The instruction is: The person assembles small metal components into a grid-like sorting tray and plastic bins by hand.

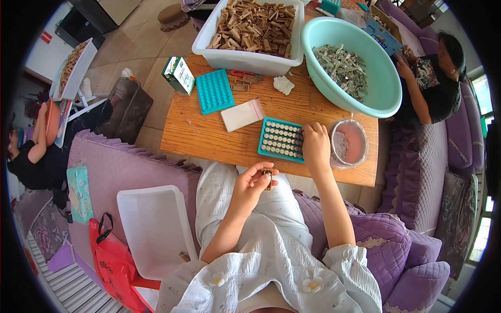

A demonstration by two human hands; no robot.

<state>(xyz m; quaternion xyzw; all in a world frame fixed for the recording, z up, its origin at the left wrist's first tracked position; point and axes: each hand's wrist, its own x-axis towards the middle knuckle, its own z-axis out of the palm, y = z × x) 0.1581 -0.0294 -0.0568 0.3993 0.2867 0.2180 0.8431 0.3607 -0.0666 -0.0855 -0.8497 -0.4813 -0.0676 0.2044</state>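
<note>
Above my lap, my left hand grips a small brown plastic casing between thumb and fingers. Light and dark parts show at the casing's upper end, too small to name. My right hand reaches over the right end of a teal tray, its fingers bent down and drawn together. What its fingertips pinch, if anything, is hidden. Rows of small round silvery pieces stand in the tray. Just right of that hand is a clear round tub with small pale pieces inside.
Across the wooden table lie a teal grid tray, a white packet and a box. Behind stand a bin of brown casings and a basin of metal strips. A white bin sits at my left; people sit both sides.
</note>
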